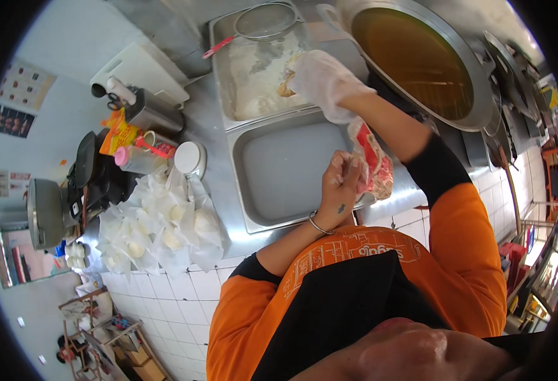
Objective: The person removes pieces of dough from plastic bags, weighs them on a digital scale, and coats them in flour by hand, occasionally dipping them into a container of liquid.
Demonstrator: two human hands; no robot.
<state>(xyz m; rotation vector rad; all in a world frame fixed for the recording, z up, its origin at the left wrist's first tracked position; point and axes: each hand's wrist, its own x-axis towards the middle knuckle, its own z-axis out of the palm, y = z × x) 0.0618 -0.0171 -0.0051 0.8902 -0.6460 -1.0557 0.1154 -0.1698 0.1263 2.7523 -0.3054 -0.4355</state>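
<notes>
My right hand (324,81), in a loose translucent plastic glove, is over the steel pan of white flour (245,95). A yellowish-brown piece of food (286,87), partly hidden by the glove, is at its fingertips. Bare and dusted with flour, my left hand (340,178) grips the edge of a red and clear plastic bag (374,157) above the near pan's right rim. What the bag contains is not clear. The near steel pan (241,190) has a smooth grey inside, perhaps cloudy liquid. A sieve (265,21) with a red handle rests across the flour pan's far end.
To the right stands a wide metal wok (421,62) of brown oil. Several knotted plastic bags with pale contents (164,224) crowd the counter's left. Behind them are a white-lidded jar (190,158), a pink-capped bottle (136,159) and a steel utensil holder (152,112).
</notes>
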